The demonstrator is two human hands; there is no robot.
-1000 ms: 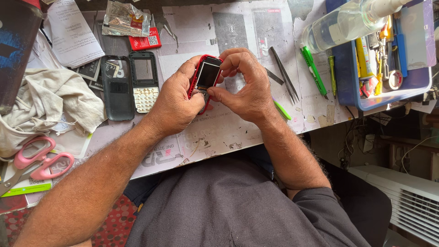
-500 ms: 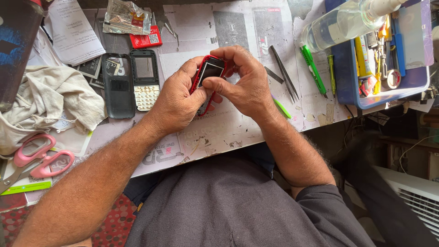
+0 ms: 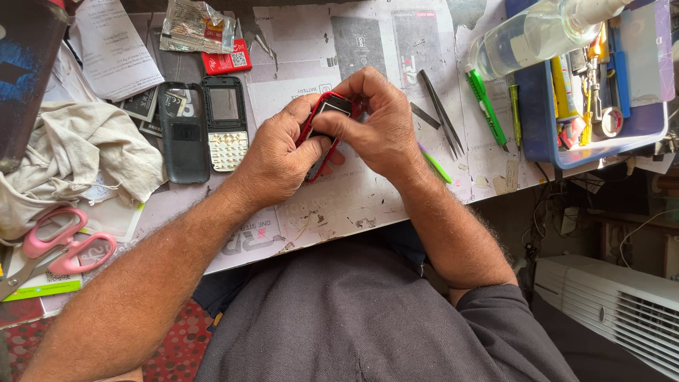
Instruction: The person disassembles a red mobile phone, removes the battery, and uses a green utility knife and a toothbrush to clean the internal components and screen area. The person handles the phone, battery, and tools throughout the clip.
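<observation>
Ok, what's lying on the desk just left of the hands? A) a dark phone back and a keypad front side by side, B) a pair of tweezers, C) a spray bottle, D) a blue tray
A: the dark back and keypad front lie side by side left of the left hand; the tweezers, bottle and tray are to the right.

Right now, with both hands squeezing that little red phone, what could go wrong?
Both the left hand and right hand press on the red phone, so hard thumb pressure might crack its small screen. The clear bottle lies tilted on the blue tray rim and could roll off. Sharp tweezers lie near the right wrist.
</observation>
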